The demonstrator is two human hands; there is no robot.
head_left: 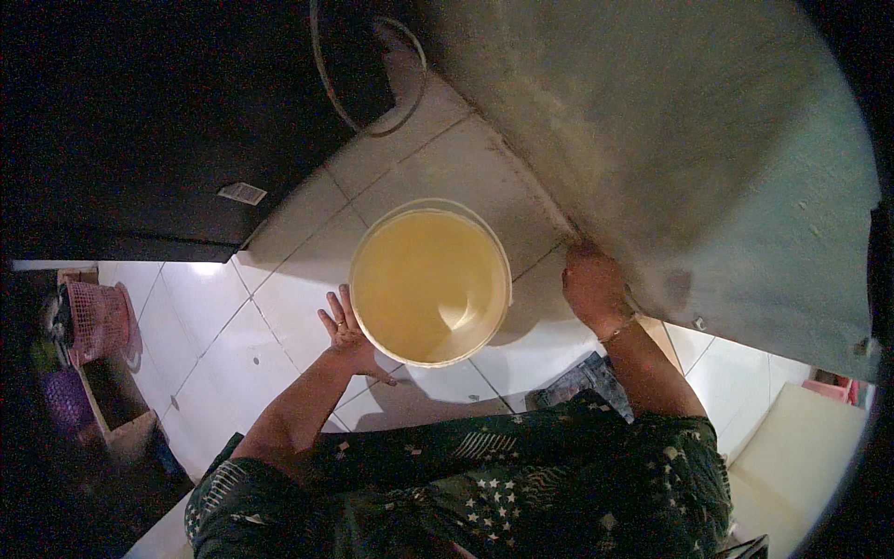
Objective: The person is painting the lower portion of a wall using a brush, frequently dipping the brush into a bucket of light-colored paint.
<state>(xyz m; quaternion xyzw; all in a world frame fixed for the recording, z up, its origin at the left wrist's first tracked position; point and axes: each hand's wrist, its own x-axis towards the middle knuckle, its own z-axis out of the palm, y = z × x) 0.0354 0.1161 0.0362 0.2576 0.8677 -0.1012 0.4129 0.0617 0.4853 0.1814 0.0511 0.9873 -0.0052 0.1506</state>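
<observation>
A round, pale-rimmed bucket (428, 270) stands on the tiled floor in front of me, with cloudy yellow liquid inside. My left hand (346, 337) is open at its near left side, fingers spread; the thumb side is close to or against the bucket's wall, and I cannot tell which. A ring shows on one finger. My right hand (596, 287) is closed, right of the bucket, at the foot of the grey-green wall (708, 186). Whatever its fingers hold, if anything, is hidden.
At upper left, a large dark cabinet-like block (168, 121) bears a small white label; a thin hose (323, 79) loops beside it. Far left are a pink basket (98, 321) and a wooden box (121, 410). Printed paper or cloth (582, 384) lies near my right forearm.
</observation>
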